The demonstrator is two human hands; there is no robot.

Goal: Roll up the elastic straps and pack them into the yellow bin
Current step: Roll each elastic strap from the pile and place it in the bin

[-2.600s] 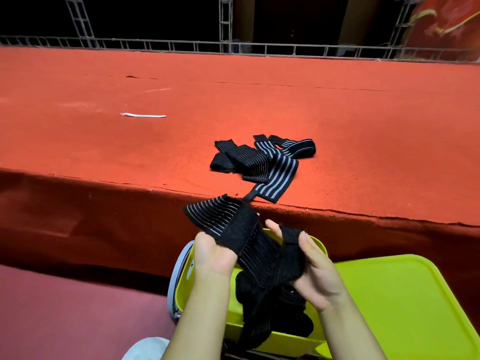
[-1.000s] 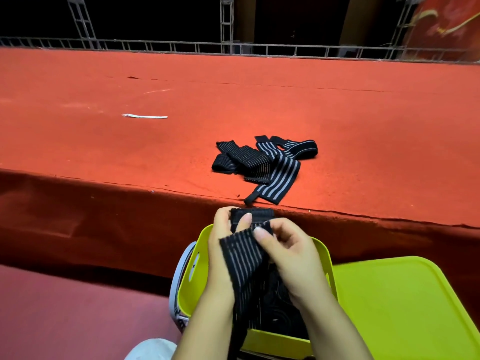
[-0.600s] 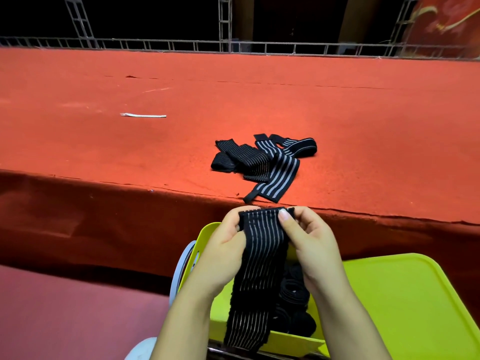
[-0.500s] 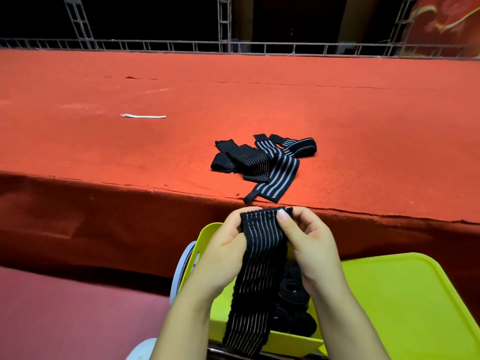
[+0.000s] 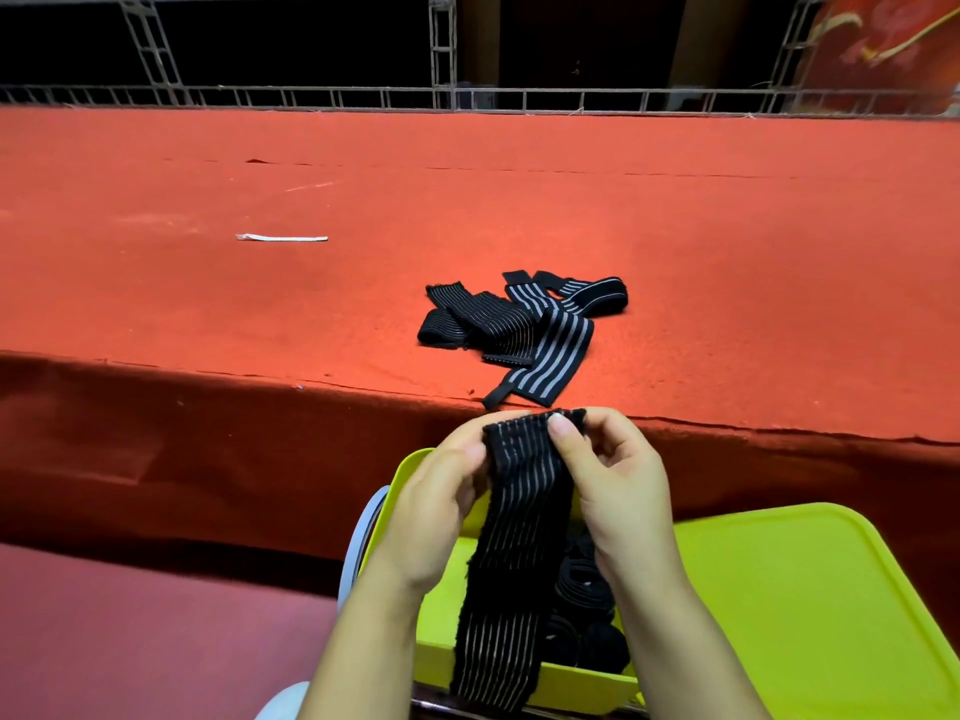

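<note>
Hidden: I cannot see the far side of the strap's top end, tucked between my thumbs and fingers, so whether a roll has started there I cannot tell.
Cut off: the strap's lower end and both forearms run out at the bottom edge.
Hard to make out: the dark rolled straps [image 5: 584, 610] inside the yellow bin [image 5: 441, 615] blur into one black mass.
Held strap [image 5: 519, 537]: black elastic with thin pale lengthwise stripes, hanging straight down over the bin.
Left hand [image 5: 441, 506]: fingers closed, pinching the strap's top left edge.
Right hand [image 5: 618, 491]: fingers closed on the top right edge, thumb pressed on the front.
Loose straps [image 5: 519, 324]: a tangled pile on the red surface [image 5: 727, 262], near its front edge.
Lid [image 5: 810, 605]: yellow, just right of the bin.
</note>
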